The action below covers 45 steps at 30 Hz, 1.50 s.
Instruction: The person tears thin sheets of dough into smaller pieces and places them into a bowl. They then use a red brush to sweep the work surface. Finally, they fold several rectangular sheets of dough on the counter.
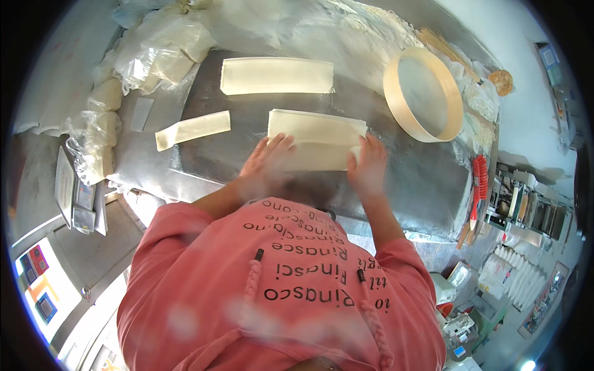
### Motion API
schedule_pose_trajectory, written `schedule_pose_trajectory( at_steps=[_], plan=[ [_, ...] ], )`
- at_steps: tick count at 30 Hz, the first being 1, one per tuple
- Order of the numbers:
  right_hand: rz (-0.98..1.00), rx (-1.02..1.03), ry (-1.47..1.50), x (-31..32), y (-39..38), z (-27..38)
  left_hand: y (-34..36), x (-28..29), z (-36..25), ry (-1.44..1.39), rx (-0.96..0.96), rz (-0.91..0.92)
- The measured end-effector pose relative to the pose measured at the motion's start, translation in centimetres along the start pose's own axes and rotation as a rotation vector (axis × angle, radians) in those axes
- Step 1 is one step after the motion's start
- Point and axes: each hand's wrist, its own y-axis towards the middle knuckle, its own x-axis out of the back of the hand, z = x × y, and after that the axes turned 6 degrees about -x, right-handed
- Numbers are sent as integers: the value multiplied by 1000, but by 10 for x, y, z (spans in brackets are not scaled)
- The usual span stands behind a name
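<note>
Dough sheet [317, 143], folded at the centre of the frame on the floured metal surface [408, 179], lies under the left hand [267, 162] and right hand [368, 164], fingers spread flat, apparently mid-fold; squaring its edges looks due next.

A single head-worn fisheye view looks steeply down from close above onto a metal worktable [408, 179], the wearer's pink sweatshirt [278, 278] filling the lower frame and edges bending toward the rim.
</note>
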Motion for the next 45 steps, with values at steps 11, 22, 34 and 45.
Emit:
schedule_pose_trajectory(
  at_steps=[11, 22, 34, 45],
  plan=[
    [147, 42, 431, -31, 57, 29, 62, 57, 117, 147, 799, -705],
    [-150, 154, 239, -56, 127, 72, 76, 55, 134, 125, 956, -499],
    [-41, 160, 158, -56, 163, 115, 112, 117, 103, -1337, 901, -867],
    [-258, 294, 288, 49, 147, 2, 95, 126, 25, -1080, 727, -839]
  ],
)
